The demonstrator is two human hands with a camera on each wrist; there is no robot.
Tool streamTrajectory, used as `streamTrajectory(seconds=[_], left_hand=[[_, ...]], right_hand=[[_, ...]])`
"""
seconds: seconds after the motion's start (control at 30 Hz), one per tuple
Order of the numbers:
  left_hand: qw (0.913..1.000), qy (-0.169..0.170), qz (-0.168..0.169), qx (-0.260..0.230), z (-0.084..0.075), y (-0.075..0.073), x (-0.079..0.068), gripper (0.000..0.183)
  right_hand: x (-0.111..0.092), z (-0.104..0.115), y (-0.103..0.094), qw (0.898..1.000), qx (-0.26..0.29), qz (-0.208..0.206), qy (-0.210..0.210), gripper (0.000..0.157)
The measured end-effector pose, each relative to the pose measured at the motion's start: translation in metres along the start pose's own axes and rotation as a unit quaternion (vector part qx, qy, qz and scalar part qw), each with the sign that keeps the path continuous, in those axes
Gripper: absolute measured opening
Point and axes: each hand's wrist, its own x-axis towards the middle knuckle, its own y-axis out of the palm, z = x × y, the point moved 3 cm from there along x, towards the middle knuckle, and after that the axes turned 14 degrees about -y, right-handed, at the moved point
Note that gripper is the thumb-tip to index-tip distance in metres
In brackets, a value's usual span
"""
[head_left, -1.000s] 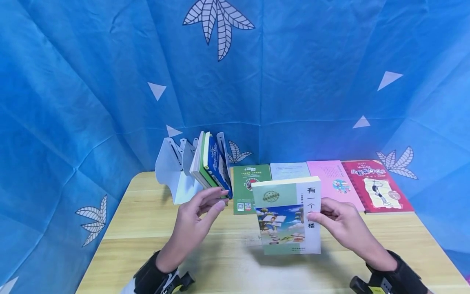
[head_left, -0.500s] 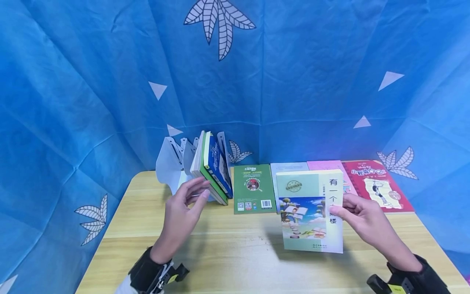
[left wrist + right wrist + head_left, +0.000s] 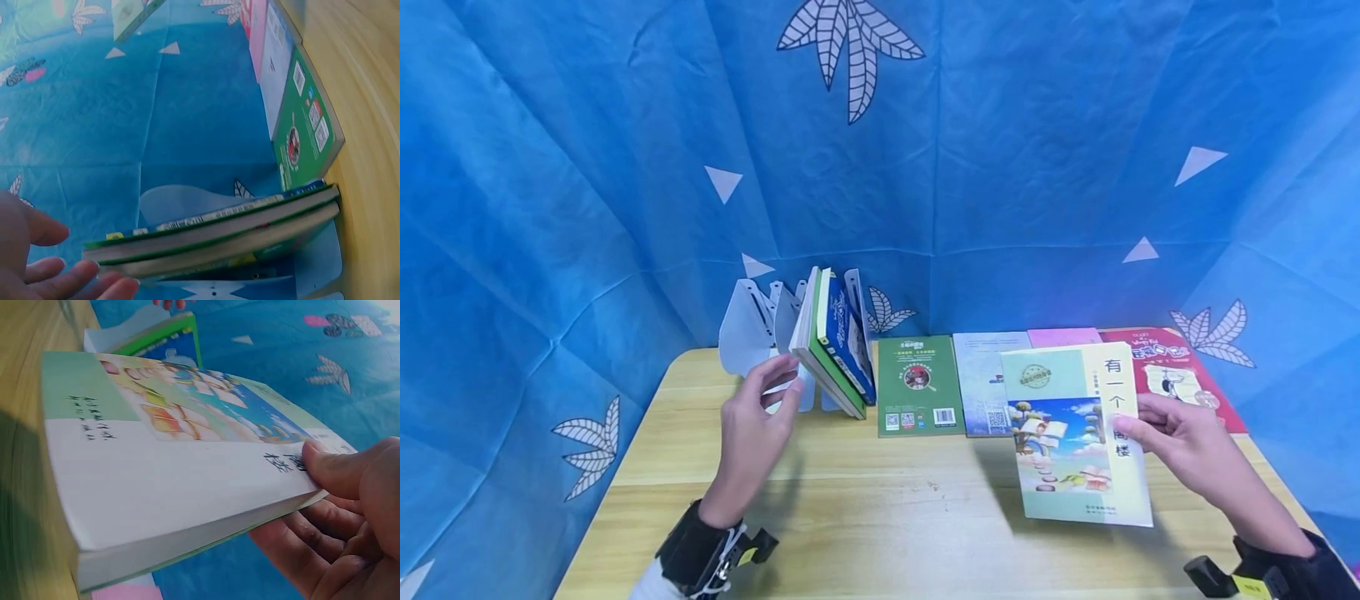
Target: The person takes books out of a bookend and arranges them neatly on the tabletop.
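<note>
R hand (image 3: 1195, 446) pinched a pale-green-&-white paperback (image 3: 1063, 454) w/ a sky picture on its cover, thumb on the front, fingers behind, holding it near-upright & apparently clear of the pale wood-grain table (image 3: 880, 525). L hand (image 3: 748, 429), well apart from the R, held nothing, fingers loosely bent, just beside the leaning green & blue books (image 3: 847, 346) in a white curved-panel rack (image 3: 741, 333); couldn't tell if it touched them. Along the table's far side lay a green-covered bk (image 3: 917, 408), a pale blue bk (image 3: 985, 387), a pink bk (image 3: 1063, 337) & a red bk (image 3: 1213, 375), the last two partly hidden by the paperback. Step in hand, prob.: carrying the paperback, not yet set down. Next move, I'd guess, called for a firm one-edge grip & a steady, controlled lowering, L hand free to help.
</note>
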Motion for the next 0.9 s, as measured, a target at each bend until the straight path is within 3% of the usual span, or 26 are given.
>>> streamTrajectory(seconds=[0.4,0.5,0.9], left_hand=[[0.9974,-0.060,0.020,0.036,0.014,0.003,0.011,0.042],[0.9971,-0.063,0.021,0.038,0.015,0.005,0.013,0.043],[0.9974,-0.054,0.027,0.039,0.022,0.011,0.021,0.050]], right_hand=[[-0.015,-0.033,-0.021,0.998,-0.015,0.030,0.046,0.028],[-0.019,-0.040,-0.024,0.998,-0.019,0.029,0.050,0.023],[-0.043,-0.069,-0.042,0.992,-0.017,0.061,0.105,0.036]])
